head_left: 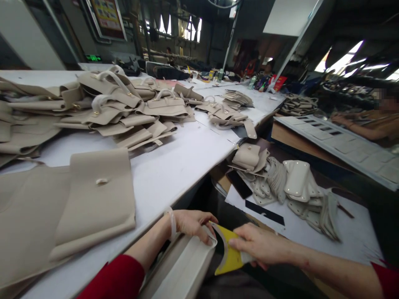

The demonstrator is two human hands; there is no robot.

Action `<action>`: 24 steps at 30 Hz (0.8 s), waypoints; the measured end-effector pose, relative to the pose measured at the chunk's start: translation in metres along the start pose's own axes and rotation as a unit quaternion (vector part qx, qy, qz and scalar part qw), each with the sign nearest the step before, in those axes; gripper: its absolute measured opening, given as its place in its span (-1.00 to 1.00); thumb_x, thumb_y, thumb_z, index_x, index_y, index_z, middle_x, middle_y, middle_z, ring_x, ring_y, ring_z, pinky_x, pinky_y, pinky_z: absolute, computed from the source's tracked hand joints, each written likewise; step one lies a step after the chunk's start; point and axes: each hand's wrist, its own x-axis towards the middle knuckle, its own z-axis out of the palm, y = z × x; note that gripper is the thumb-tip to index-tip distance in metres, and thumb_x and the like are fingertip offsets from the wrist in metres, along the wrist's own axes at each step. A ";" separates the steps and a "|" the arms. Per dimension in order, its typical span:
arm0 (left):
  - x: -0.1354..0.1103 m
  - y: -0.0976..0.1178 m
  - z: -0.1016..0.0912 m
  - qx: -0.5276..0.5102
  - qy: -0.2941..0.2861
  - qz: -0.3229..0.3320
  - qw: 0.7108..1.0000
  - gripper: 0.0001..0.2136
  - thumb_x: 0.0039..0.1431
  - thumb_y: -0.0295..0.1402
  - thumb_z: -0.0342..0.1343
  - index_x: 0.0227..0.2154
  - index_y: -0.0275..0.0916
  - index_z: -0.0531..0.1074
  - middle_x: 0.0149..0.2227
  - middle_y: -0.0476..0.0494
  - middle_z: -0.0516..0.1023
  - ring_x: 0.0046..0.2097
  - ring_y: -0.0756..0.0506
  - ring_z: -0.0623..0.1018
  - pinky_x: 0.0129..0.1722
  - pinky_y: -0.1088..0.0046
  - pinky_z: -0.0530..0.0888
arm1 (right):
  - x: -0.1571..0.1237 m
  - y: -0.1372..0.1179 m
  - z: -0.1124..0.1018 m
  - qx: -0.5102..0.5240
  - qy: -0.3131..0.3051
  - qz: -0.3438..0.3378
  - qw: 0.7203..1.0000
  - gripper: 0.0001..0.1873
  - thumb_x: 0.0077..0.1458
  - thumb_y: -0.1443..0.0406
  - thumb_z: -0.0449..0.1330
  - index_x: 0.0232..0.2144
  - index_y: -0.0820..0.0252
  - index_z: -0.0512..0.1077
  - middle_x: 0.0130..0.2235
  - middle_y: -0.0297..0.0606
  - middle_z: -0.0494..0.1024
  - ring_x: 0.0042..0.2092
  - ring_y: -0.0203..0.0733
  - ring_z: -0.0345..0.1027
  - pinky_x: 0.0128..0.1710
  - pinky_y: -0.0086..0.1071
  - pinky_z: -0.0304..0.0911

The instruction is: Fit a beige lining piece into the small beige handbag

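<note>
Low in the middle, my left hand (190, 224) is closed on the end of a folded off-white leather bag piece (183, 265), thumb on top. The piece runs down toward my lap, and its lower end is cut off by the frame. My right hand (254, 243) grips a flat yellow tool (232, 253) with a concave curved edge and what seems a pale handle. Its curved edge faces the end of the bag piece, and its upper tip is close to my left fingers; I cannot tell whether they touch. Left of my hands, a beige bag panel (99, 199) lies on the white table.
Beige handbag parts with handles (112, 104) are heaped along the white table (168, 166). On a lower surface at right sit stacked off-white flaps (297, 178) and a black strip (264, 212). Beyond is a slanted board (333, 141), with another person (370, 122) beside it.
</note>
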 end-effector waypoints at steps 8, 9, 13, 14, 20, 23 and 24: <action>-0.007 0.000 -0.003 0.077 0.040 0.010 0.996 -0.08 -0.16 -0.13 0.37 0.25 -0.40 0.16 0.13 -0.34 0.45 0.13 -0.31 0.43 0.10 0.25 0.36 | 0.008 -0.015 0.011 0.030 0.001 -0.001 1.000 -0.64 0.25 0.06 -0.02 -0.33 0.21 0.37 -0.58 -0.37 0.42 -0.72 -0.38 0.20 -0.81 -0.60 0.04; -0.007 0.000 -0.003 0.080 0.040 0.012 0.996 -0.07 -0.15 -0.12 0.36 0.26 -0.41 0.14 0.14 -0.35 0.43 0.13 -0.32 0.43 0.10 0.24 0.36 | 0.008 -0.014 0.011 0.030 0.004 -0.001 1.000 -0.64 0.25 0.06 -0.02 -0.33 0.21 0.37 -0.58 -0.37 0.42 -0.72 -0.38 0.20 -0.81 -0.60 0.03; -0.008 -0.001 -0.004 0.097 0.044 0.014 0.994 -0.06 -0.11 -0.08 0.33 0.28 -0.43 0.10 0.18 -0.41 0.39 0.15 -0.32 0.42 0.13 0.23 0.34 | 0.011 -0.011 0.016 0.048 -0.001 0.023 0.999 -0.63 0.26 0.04 -0.01 -0.30 0.20 0.37 -0.58 -0.37 0.42 -0.72 -0.38 0.21 -0.80 -0.60 0.05; -0.008 -0.001 -0.004 0.102 0.046 0.013 0.994 -0.06 -0.11 -0.08 0.33 0.29 -0.42 0.10 0.19 -0.41 0.37 0.17 -0.32 0.40 0.14 0.23 0.33 | 0.011 -0.010 0.017 0.054 -0.005 0.030 0.998 -0.62 0.26 0.03 -0.01 -0.30 0.20 0.37 -0.58 -0.37 0.43 -0.72 -0.38 0.21 -0.80 -0.60 0.05; -0.009 0.000 -0.005 0.113 0.051 0.017 0.992 -0.05 -0.12 -0.11 0.32 0.30 -0.42 0.07 0.26 -0.41 0.29 0.22 -0.31 0.34 0.20 0.27 0.26 | 0.013 -0.015 0.024 0.085 -0.012 0.040 0.996 -0.63 0.25 0.01 -0.01 -0.33 0.19 0.33 -0.61 -0.38 0.41 -0.75 -0.38 0.17 -0.83 -0.61 0.01; -0.009 -0.001 -0.004 0.108 0.058 0.019 0.992 -0.08 -0.09 -0.11 0.29 0.31 -0.40 0.07 0.21 -0.38 0.35 0.17 -0.29 0.40 0.13 0.29 0.32 | 0.014 -0.018 0.029 0.111 -0.011 0.067 0.991 -0.64 0.23 0.01 0.01 -0.33 0.18 0.31 -0.64 -0.41 0.39 -0.77 -0.37 0.15 -0.83 -0.59 0.02; -0.008 -0.002 -0.004 0.105 0.061 0.019 0.992 -0.08 -0.09 -0.11 0.29 0.31 -0.39 0.07 0.18 -0.36 0.39 0.14 -0.29 0.42 0.09 0.30 0.35 | 0.015 -0.019 0.031 0.121 -0.010 0.075 0.990 -0.64 0.23 0.00 0.02 -0.32 0.18 0.31 -0.66 -0.42 0.38 -0.78 -0.37 0.15 -0.83 -0.59 0.03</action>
